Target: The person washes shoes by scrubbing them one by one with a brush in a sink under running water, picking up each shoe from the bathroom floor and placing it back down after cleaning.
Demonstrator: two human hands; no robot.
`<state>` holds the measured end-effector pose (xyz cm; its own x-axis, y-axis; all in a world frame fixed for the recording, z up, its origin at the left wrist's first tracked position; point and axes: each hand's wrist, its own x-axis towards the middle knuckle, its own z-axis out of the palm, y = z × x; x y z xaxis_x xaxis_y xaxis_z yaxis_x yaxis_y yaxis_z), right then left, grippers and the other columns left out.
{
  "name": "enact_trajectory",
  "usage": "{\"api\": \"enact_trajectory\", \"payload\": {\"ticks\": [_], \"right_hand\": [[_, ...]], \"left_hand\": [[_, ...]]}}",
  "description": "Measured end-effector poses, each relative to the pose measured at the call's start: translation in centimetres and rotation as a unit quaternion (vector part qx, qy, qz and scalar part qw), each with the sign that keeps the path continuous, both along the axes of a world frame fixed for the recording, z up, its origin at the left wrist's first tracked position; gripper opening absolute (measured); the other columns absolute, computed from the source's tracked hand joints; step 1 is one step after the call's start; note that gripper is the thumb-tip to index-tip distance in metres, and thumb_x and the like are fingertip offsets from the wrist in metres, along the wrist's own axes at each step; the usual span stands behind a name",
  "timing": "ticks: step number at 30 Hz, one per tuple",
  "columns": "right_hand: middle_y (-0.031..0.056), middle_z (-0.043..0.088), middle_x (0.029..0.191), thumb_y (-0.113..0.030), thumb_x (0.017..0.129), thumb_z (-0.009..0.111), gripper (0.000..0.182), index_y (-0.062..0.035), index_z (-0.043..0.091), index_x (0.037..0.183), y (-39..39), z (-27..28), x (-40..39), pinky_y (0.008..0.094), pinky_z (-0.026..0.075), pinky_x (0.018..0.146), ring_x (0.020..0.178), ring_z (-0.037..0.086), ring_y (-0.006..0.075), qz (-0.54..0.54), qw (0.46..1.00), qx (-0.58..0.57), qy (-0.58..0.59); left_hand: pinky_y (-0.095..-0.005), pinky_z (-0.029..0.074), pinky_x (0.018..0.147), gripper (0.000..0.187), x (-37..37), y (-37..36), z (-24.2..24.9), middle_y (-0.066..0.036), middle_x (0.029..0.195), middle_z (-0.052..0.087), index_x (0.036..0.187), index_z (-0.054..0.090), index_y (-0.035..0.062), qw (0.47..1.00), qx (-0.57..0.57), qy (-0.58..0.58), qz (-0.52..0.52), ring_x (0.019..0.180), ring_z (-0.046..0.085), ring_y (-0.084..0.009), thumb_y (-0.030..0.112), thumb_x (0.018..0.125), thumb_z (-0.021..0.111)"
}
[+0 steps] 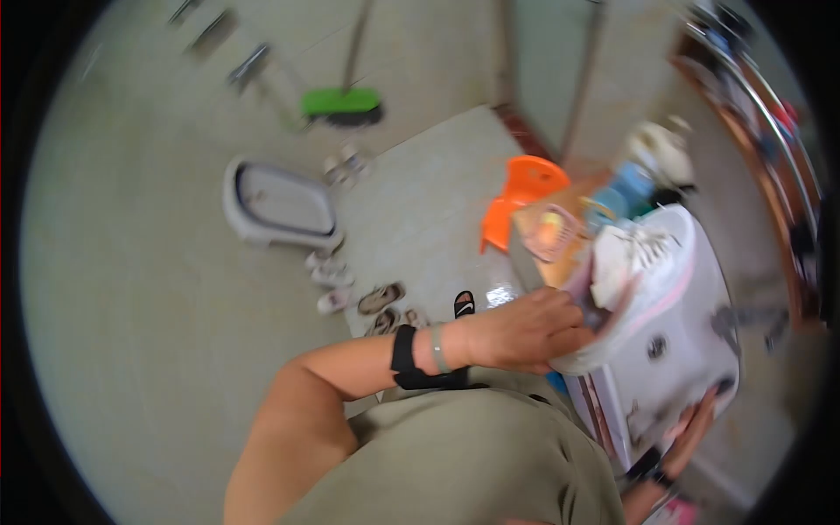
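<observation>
My left hand (529,331) is closed on the near rim of a whitish-pink basin (669,293). A white shoe with laces (652,249) rests in that basin, which stands tilted over a white sink (652,385). Further right, my right hand (691,429) reaches low into the sink by its edge, near a small dark thing (723,385). Blur hides how its fingers lie and whether they hold anything.
Beyond the basin are a pink basket (551,232), an orange chair (525,192) and blue containers (626,188). A grey tap (748,322) is at the right. Several shoes (381,297), a folding tub (284,206) and a green broom (341,103) are at the left.
</observation>
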<state>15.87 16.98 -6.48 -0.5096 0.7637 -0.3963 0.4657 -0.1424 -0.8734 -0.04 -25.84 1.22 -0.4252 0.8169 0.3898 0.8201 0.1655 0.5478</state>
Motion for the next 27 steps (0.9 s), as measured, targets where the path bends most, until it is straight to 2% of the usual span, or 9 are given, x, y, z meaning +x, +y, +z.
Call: {"api": "enact_trajectory", "payload": {"ticks": [2,3,6,10,11,16,17,23,27], "right_hand": [[-0.0061,0.028,0.05,-0.051,0.087,0.061,0.044,-0.0176,0.036,0.074,-3.1,-1.6,1.5,0.0259,0.017,0.032,0.038,0.025,0.0067,-0.081,0.996,0.026,-0.023],[-0.0062,0.029,0.053,-0.046,0.089,0.061,0.038,-0.016,0.039,0.08,-2.3,-2.8,3.2,0.0269,0.02,0.033,0.04,0.025,0.0057,-0.033,0.998,-0.048,-0.036],[-0.0045,0.033,0.052,-0.04,0.087,0.067,0.038,-0.0068,0.05,0.086,-7.4,-4.0,3.6,0.025,0.022,0.037,0.04,0.029,0.0051,-0.022,0.99,0.133,-0.031],[0.005,0.055,0.086,-0.014,0.087,0.067,0.044,0.003,0.047,0.123,-12.8,-3.6,-0.1,0.0239,0.044,0.065,0.073,0.05,0.0111,0.213,0.927,0.268,0.153],[0.0099,0.054,0.109,-0.007,0.088,0.063,0.048,0.0038,0.041,0.13,-16.1,-0.3,-1.3,0.026,0.042,0.084,0.092,0.05,0.0146,0.297,0.93,0.215,0.019],[0.0072,0.054,0.114,-0.004,0.084,0.063,0.05,0.004,0.044,0.13,-29.5,0.6,-13.1,0.0273,0.039,0.088,0.098,0.049,0.0146,0.466,0.877,0.114,0.04],[0.0065,0.054,0.112,-0.004,0.084,0.065,0.051,0.0035,0.045,0.13,-30.5,-0.1,-15.0,0.0263,0.04,0.086,0.098,0.049,0.0137,0.486,0.868,0.099,-0.028],[0.0004,0.055,0.094,-0.004,0.082,0.068,0.053,0.0018,0.046,0.13,-39.6,-3.8,-24.2,0.0212,0.041,0.066,0.076,0.048,0.009,0.649,0.746,0.141,-0.042],[0.0008,0.056,0.091,-0.003,0.081,0.069,0.055,0.0013,0.046,0.131,-44.4,-6.8,-30.5,0.0222,0.043,0.066,0.075,0.05,0.0089,0.721,0.667,0.156,-0.099]], "left_hand": [[-0.0401,0.04,0.076,0.052,0.6,-3.0,-1.6,-0.01,0.092,0.047,0.114,0.051,0.0043,0.992,0.119,-0.012,0.03,0.083,0.047,-0.0308,0.02,0.068,0.072],[-0.0399,0.041,0.077,0.059,0.7,-4.6,-2.3,-0.011,0.092,0.047,0.113,0.05,0.0043,0.991,0.115,-0.027,0.06,0.085,0.047,-0.0307,0.015,0.062,0.076],[-0.0394,0.041,0.078,0.062,0.5,-10.4,-5.1,-0.012,0.094,0.047,0.113,0.05,0.0035,0.975,0.131,-0.062,0.168,0.086,0.047,-0.0312,0.016,0.059,0.079],[-0.0402,0.042,0.088,0.074,1.5,-18.9,-8.6,-0.016,0.105,0.049,0.118,0.045,0.0006,0.901,0.172,-0.112,0.382,0.101,0.049,-0.0342,0.022,0.058,0.083],[-0.0402,0.041,0.093,0.082,2.1,-21.2,-10.1,-0.018,0.11,0.05,0.121,0.043,-0.0007,0.872,0.155,-0.16,0.437,0.106,0.049,-0.0356,0.026,0.056,0.084],[-0.0399,0.041,0.094,0.089,3.7,-30.2,-19.4,-0.021,0.113,0.051,0.122,0.042,-0.0028,0.77,0.105,-0.239,0.582,0.106,0.051,-0.0372,0.029,0.05,0.086],[-0.0402,0.042,0.094,0.091,4.5,-31.7,-21.3,-0.022,0.114,0.051,0.122,0.042,-0.0034,0.743,0.094,-0.246,0.615,0.107,0.051,-0.0377,0.029,0.049,0.086],[-0.0416,0.043,0.093,0.095,11.1,-39.9,-30.0,-0.022,0.111,0.054,0.121,0.045,-0.0062,0.721,-0.101,-0.342,0.594,0.107,0.052,-0.0381,0.037,0.048,0.087],[-0.0424,0.045,0.091,0.086,13.6,-44.7,-31.0,-0.021,0.112,0.056,0.118,0.049,-0.0026,0.681,-0.151,-0.455,0.554,0.106,0.054,-0.0375,0.039,0.053,0.085]]}}
